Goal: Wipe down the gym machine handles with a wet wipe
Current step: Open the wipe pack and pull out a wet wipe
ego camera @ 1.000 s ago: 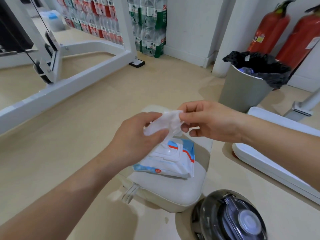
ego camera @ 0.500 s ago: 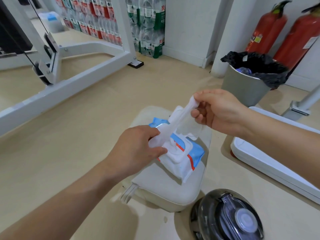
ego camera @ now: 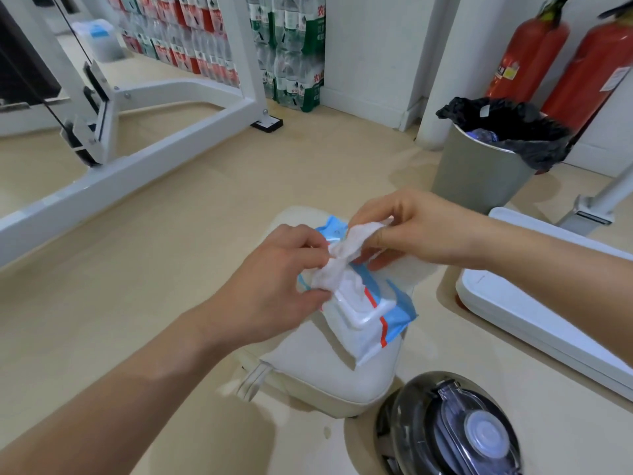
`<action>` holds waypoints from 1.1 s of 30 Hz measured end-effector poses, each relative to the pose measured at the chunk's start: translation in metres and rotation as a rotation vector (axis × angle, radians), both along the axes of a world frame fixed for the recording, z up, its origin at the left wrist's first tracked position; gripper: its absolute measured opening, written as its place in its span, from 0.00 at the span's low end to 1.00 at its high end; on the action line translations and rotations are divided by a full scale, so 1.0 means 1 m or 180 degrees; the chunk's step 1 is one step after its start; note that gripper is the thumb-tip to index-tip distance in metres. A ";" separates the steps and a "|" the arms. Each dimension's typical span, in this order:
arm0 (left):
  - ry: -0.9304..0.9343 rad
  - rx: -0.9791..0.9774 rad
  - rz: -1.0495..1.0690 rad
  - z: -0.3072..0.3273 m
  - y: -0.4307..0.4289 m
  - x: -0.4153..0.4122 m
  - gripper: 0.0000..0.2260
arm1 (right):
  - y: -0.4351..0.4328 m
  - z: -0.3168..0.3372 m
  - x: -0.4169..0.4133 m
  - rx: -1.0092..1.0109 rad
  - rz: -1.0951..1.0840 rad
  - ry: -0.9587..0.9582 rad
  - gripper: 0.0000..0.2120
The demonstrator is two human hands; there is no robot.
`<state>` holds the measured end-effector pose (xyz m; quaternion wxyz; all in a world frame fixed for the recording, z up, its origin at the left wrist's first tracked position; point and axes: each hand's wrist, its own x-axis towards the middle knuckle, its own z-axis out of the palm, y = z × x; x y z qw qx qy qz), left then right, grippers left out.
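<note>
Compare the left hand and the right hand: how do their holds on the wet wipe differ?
The left hand grips the lower, bunched end of the wet wipe, right at the pack; the right hand pinches the upper end, higher and farther away. The left hand comes in from the lower left, the right hand from the right edge. Both hold the same wet wipe, above the pack lying on the white pad.
</note>
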<state>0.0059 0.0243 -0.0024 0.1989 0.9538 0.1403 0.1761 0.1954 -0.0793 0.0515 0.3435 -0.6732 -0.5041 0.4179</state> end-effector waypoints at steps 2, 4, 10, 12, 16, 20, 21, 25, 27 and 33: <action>-0.0151 -0.0280 -0.0008 0.000 0.000 0.001 0.11 | -0.001 -0.005 0.001 -0.0200 -0.0155 0.0972 0.11; 0.0043 -0.0110 -0.0038 -0.004 0.004 0.001 0.14 | -0.003 -0.011 -0.002 -0.0360 -0.0212 0.1500 0.12; 0.0699 0.0433 -0.0085 -0.014 0.003 -0.008 0.14 | 0.000 -0.004 0.005 -0.0143 -0.0882 0.2290 0.09; 0.0757 0.0679 -0.0203 -0.010 0.001 -0.008 0.13 | -0.002 -0.003 0.007 -0.0149 -0.1002 0.2339 0.09; 0.0815 0.0818 -0.0298 -0.004 -0.002 -0.009 0.08 | -0.001 -0.003 0.012 0.0066 -0.1340 0.2481 0.09; 0.0947 0.0872 -0.0163 -0.007 -0.004 -0.010 0.11 | 0.004 0.006 0.024 0.0546 -0.1771 0.2861 0.07; 0.1010 0.0866 -0.0157 -0.007 -0.004 -0.010 0.14 | 0.003 0.014 0.029 0.0634 -0.1780 0.2969 0.08; 0.1041 0.1139 -0.0279 -0.006 -0.005 -0.013 0.14 | -0.011 0.040 0.020 -0.0121 -0.0611 0.1129 0.09; 0.1060 0.1374 -0.0398 -0.004 -0.005 -0.013 0.14 | -0.017 0.033 -0.001 -0.0762 0.0528 -0.0572 0.14; 0.1299 0.1434 -0.0496 -0.004 -0.009 -0.021 0.19 | -0.033 -0.018 -0.033 -0.0713 0.1684 -0.2614 0.21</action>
